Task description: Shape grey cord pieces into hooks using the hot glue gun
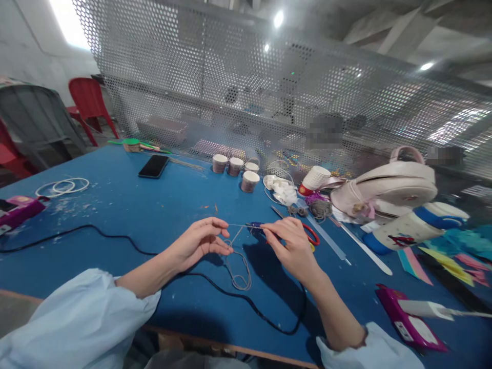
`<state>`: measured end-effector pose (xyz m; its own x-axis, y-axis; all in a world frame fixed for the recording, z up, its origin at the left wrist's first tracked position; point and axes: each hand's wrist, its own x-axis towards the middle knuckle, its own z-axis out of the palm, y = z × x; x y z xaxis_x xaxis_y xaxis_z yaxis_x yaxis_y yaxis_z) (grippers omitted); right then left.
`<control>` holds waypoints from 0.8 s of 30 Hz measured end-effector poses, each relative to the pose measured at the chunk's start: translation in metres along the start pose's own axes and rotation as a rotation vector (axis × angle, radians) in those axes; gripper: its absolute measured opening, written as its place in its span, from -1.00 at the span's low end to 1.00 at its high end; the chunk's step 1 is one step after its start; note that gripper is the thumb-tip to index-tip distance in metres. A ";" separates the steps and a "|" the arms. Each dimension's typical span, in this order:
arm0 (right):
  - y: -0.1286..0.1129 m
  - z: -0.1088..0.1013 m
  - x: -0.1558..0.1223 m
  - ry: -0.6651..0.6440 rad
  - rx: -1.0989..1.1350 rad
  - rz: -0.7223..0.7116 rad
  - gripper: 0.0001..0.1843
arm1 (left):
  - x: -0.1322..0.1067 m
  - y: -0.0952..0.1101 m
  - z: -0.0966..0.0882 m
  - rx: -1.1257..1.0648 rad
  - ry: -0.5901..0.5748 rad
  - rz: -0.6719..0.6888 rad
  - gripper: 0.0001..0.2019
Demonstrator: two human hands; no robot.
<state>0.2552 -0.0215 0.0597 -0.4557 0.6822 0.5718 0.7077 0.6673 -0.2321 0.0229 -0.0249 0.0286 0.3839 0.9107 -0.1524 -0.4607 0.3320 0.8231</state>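
My left hand [205, 239] pinches a strand of thin grey yarn [241, 282] between thumb and fingertips. The strand runs nearly straight across to my right hand [290, 243], while the rest hangs in loose loops onto the blue table [126, 210]. My right fingers are closed on a small dark blue object [253, 225] at the yarn's other end; its exact kind is hard to make out. Partly hidden behind the right hand lies a pair of scissors with red and yellow handles [313, 236].
A black cable [219, 289] crosses the table below my hands. Beyond stand several paper cups [250, 182] and a black phone [154, 166]. Yarn balls [320, 209], a pale backpack [388, 187], a bottle [407, 230] and a purple packet [409, 320] lie to the right. A perforated metal screen [172, 66] closes the back.
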 end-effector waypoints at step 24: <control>-0.001 -0.005 -0.002 -0.031 -0.041 -0.038 -0.84 | 0.005 -0.003 -0.003 0.086 0.075 -0.018 -0.86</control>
<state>0.2577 -0.0248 0.0627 -0.4990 0.6658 0.5547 0.7108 0.6806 -0.1775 0.0238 -0.0209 0.0243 0.3291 0.9217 -0.2056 -0.3822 0.3291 0.8635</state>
